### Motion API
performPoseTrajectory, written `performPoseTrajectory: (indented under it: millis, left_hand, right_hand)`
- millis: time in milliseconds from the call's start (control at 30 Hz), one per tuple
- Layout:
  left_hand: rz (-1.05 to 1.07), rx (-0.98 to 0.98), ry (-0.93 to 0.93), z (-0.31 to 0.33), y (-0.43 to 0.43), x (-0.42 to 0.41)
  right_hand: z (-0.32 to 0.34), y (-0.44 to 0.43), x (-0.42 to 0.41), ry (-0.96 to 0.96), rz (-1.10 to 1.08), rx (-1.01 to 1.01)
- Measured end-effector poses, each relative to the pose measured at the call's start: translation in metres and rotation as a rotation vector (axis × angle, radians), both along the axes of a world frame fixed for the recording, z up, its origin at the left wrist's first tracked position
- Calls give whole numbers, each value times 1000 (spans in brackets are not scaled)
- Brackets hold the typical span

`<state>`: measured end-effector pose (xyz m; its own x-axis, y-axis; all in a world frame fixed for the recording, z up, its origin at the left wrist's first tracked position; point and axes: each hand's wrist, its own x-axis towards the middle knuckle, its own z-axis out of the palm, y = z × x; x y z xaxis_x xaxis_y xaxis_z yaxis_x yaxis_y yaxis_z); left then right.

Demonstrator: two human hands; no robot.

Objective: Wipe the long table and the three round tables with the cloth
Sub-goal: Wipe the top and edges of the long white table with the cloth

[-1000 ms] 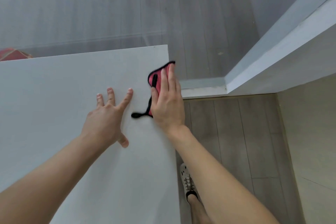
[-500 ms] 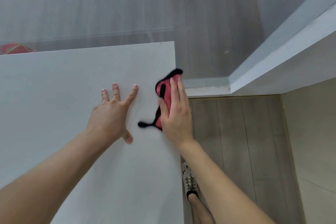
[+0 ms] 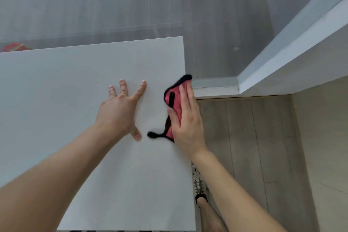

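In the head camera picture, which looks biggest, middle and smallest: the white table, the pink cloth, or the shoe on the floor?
1. White table: by far the largest, filling most of the left side.
2. Pink cloth and shoe: they look about alike. The right hand covers part of the cloth, an arm hides part of the shoe, and the shoe lies farther away, so I won't rank them.

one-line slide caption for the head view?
Right hand presses pink cloth at white table edge; left hand braces flat.

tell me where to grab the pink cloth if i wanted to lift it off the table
Take the black loop sticking out of the pink cloth toward the left hand. Come from above on the table side: the right hand lies flat over the rest.
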<state>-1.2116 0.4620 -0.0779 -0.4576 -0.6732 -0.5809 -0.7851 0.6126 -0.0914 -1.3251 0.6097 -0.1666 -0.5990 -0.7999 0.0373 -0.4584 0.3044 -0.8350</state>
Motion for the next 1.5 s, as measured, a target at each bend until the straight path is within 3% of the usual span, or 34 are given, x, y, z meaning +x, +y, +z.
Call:
performPoseTrajectory:
  millis: [133,367,467,533,600,700,767,1000,1100,1367,1500]
  left_hand:
    - [-3,13,8,1,-1,-4]
    - [55,37,65,3,4,4]
    - [104,72,341,-12,25,33]
    - [90,-49,569,-32,62,58]
    - [92,-171,678,-51,104,76]
    - [1,-268,687,-75,133,87]
    - [-3,-307,717,-83,133,89]
    - [3,-365,730,-92,135,86]
    - [6,-394,732,-96,133,86]
    - [5,-383,727,-97,133,90]
    - [8,-383,709,-96,132,89]
  right_hand:
    - [1,84,49,-63,52,50]
    - [11,-70,-54,-38,-2,101]
    - [8,-67,-48,-7,7,90]
    - [4,-19,-15,2,-16,64]
    - [0,48,31,-3,-27,40]
    - [4,135,90,-23,-6,56]
    - [7,147,99,-46,10,81]
    - [7,-40,-31,-17,-47,79]
    - [5,-66,-45,-7,-56,80]
    - [8,147,103,-133,-85,-21]
    - [6,105,66,-171,-54,-38]
